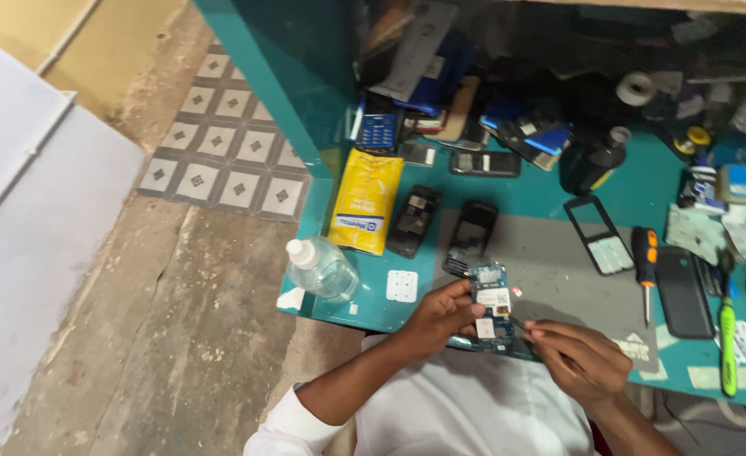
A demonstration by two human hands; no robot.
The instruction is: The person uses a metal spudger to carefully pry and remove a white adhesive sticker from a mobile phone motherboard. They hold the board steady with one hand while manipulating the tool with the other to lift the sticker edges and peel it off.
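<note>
My left hand (442, 317) holds a small blue phone circuit board (492, 302) upright by its left edge, over the near edge of the teal workbench (533, 190). My right hand (577, 359) is pinched on a thin dark tool (518, 322) whose tip touches the board's right side. Just beyond the board lie two opened black phone bodies (413, 220) (471, 236), the nearer one at the edge of a grey work mat (550, 270).
A clear plastic bottle (321, 268), a yellow packet (366, 201) and a white keypad sheet (402, 285) sit at the bench's left. An orange-handled screwdriver (645, 263), a black phone back (683, 292), a green tool (727, 344) and piled phone parts lie right and behind. Floor drops off left.
</note>
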